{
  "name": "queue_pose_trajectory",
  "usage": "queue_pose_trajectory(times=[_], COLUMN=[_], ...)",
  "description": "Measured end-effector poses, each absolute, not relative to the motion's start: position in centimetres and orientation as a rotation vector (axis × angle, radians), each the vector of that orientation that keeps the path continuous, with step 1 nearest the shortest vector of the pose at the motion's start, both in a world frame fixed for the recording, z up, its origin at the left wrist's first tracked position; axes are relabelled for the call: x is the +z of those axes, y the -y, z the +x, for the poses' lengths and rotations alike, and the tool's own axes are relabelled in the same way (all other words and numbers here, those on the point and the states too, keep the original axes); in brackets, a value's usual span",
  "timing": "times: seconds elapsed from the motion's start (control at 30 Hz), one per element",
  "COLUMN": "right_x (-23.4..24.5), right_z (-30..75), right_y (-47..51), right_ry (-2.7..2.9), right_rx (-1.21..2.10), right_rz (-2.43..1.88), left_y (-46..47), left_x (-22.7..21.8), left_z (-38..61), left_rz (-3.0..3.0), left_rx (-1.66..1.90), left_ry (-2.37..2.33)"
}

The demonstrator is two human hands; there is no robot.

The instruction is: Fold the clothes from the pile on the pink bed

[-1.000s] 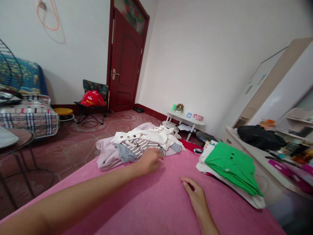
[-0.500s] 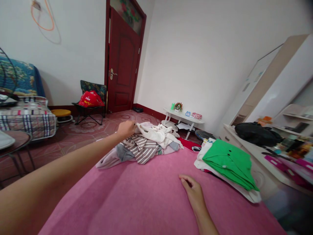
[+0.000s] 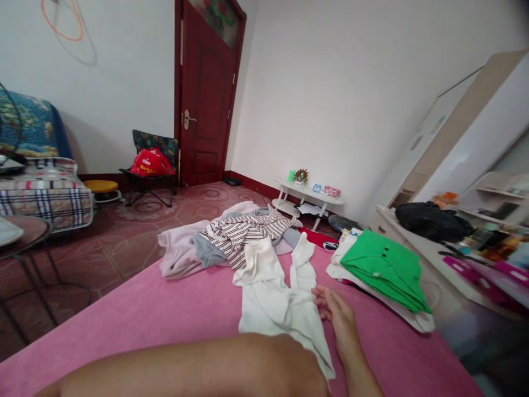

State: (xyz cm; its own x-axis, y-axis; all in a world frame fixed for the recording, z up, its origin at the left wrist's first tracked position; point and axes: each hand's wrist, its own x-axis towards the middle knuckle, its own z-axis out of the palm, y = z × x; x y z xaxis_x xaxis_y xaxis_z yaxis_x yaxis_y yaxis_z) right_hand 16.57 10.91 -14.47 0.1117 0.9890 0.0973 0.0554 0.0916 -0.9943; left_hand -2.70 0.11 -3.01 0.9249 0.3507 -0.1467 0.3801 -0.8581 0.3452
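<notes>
A white long-sleeved garment lies spread and wrinkled across the pink bed cover, its far end against the clothes pile. My left hand is low over its near part, with the forearm crossing the bottom of the view; the fingers are hidden. At the garment's right edge, my right hand is open, fingers loosely extended by the cloth. The pile behind holds a brown-and-white striped garment, a grey one and a pale pink one. To the right sits a green folded garment on folded white cloth.
A red garment lies at the bed's far edge. Beyond stands a low white table with a small plant. On the right is a cabinet with a black bag; at left, a round table and a chair with a red bag.
The white garment has come off the pile towards me and now lies across the bed. My left hand has swung from the pile to the near side; my right hand has shifted slightly right.
</notes>
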Motion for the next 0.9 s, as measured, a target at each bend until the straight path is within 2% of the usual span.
queue_pose_trajectory(times=[0.17,0.37,0.5,0.7,0.9], right_x=[-15.1,-13.9,-12.7,-12.0,-11.3], right_z=[15.6,14.4,14.3,15.3,15.4], right_y=[-11.4,-10.5,-9.7,-9.7,-9.6], right_ry=[1.516,1.935,2.030,1.720,1.625], right_rx=[0.774,0.414,0.513,0.799,0.727], right_rz=[-1.375,-1.641,-1.609,-1.409,-1.357], left_y=[-4.6,-6.2,-5.7,-6.4,-6.4], left_x=[-7.4,-10.3,-10.0,-10.2,-11.0], left_z=[-4.6,-5.9,-5.6,-5.0,-4.9], left_rz=[2.588,2.551,2.638,2.507,2.505], left_rx=[0.357,0.490,0.409,0.368,0.483], left_ry=[-1.239,-1.212,-1.126,-1.209,-1.232])
